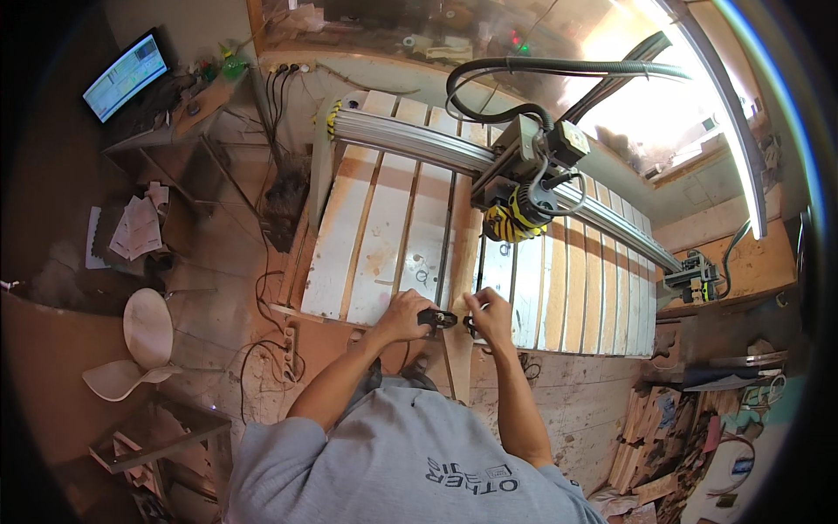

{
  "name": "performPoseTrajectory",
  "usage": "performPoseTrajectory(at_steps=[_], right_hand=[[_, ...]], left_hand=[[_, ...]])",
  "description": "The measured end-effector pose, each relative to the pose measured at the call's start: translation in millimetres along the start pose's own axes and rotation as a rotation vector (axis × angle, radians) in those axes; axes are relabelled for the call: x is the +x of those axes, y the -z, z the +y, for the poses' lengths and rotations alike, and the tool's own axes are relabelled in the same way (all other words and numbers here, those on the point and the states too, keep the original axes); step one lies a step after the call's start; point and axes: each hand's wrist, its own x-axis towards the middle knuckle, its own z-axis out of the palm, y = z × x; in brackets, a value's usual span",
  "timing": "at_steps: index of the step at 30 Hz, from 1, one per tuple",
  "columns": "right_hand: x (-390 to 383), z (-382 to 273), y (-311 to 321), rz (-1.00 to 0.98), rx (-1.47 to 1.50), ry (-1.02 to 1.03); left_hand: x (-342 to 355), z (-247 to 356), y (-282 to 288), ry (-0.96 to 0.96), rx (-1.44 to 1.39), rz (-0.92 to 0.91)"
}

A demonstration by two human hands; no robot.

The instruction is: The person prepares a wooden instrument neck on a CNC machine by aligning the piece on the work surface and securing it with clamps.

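Nearest the body, the narrow end of the long wooden board (463,275) juts past the front edge of the slatted machine bed (353,262), the rest lying lengthwise over the slats. Just left of the board, the left hand (406,316) has its fingers curled round a black clamp-like fitting (436,320), whose tip reaches the board's side. At the board's right edge, the right hand (491,316) holds its fingers narrow above a second black fitting (471,327); whether they grip anything small, I cannot tell. The step in hand looks like setting or adjusting these fittings against the board; the next move seems to call for steadying the left one while the right fingers work precisely. Beyond, right of the board's far part, hangs a yellow-and-black spindle (517,218), carried on a metal gantry (419,144) crossing above the board.
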Motion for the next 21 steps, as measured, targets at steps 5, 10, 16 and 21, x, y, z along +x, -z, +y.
performPoseTrajectory(at_steps=[5, 10, 16, 21], right_hand=[[12, 41, 8, 0.004, 0.047, -0.077], [20, 76, 2, -0.134, 0.193, -0.053], [35, 78, -3, -0.224, 0.015, 0.149], [40, 103, -2, -0.350, 0.220, 0.199]], left_hand=[[1, 3, -4, -0.008, 0.005, 0.042], [5, 6, -8, -0.003, 0.038, 0.024], [6, 17, -11, 0.072, 0.232, 0.008], [-11, 49, -42, 0.288, 0.134, 0.322]])
